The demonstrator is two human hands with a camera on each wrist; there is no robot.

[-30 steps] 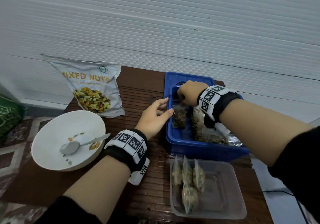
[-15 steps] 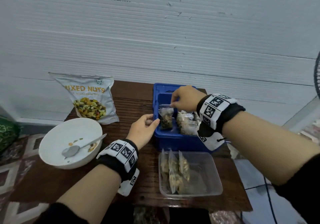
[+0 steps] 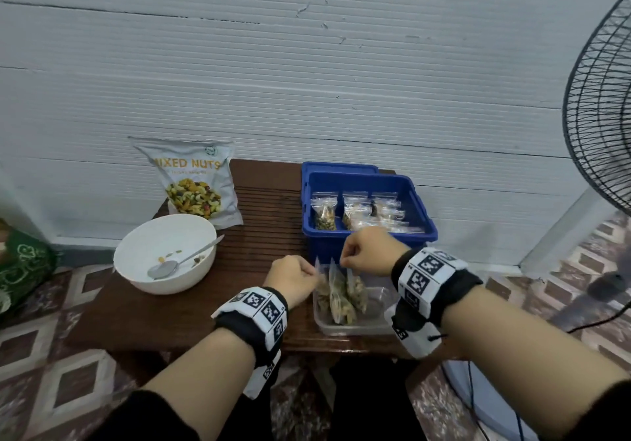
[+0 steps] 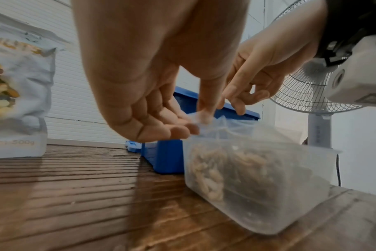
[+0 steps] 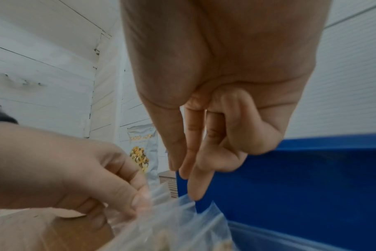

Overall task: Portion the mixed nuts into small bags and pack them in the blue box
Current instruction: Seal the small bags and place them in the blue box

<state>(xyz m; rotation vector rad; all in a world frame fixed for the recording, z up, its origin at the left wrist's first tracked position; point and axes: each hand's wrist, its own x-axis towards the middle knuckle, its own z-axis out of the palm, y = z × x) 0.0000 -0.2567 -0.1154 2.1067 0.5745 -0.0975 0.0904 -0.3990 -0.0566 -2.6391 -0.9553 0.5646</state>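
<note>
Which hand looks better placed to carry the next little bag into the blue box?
Probably the right hand. It pinches a bag top in the clear tub and sits right beside the blue box; the left hand is farther off.

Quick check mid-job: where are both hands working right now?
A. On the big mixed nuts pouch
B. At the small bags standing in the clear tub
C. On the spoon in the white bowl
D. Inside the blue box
B: the left hand and right hand both pinch tops of small bags standing in the clear tub, nearer than the blue box.
</note>
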